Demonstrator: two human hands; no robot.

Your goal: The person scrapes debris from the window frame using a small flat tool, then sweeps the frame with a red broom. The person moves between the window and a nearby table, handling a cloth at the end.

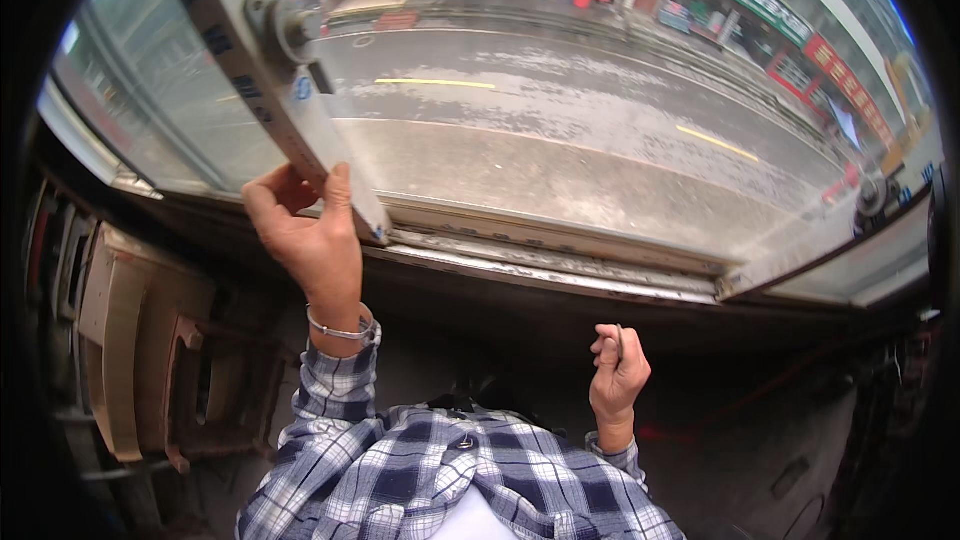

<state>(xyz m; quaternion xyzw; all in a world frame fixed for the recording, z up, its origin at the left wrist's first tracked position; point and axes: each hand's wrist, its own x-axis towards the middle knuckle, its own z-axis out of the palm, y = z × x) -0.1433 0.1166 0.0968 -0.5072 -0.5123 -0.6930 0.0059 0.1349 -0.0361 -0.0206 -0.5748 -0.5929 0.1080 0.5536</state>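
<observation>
My left hand grips the lower part of the metal edge frame of a sliding window sash, thumb on one face and fingers behind it. A round metal latch sits higher on that frame. Beside the sash, the metal window track runs to the right, with dirt and worn spots along it. My right hand is raised below the sill, its fingers curled around a small thin item that I cannot identify. Another sash with a similar latch stands at the right.
Wooden furniture pieces stand at the lower left, below the sill. Past the open window lies a street with shopfronts across it, well below. A dark floor with a few unclear things on it shows at the lower right.
</observation>
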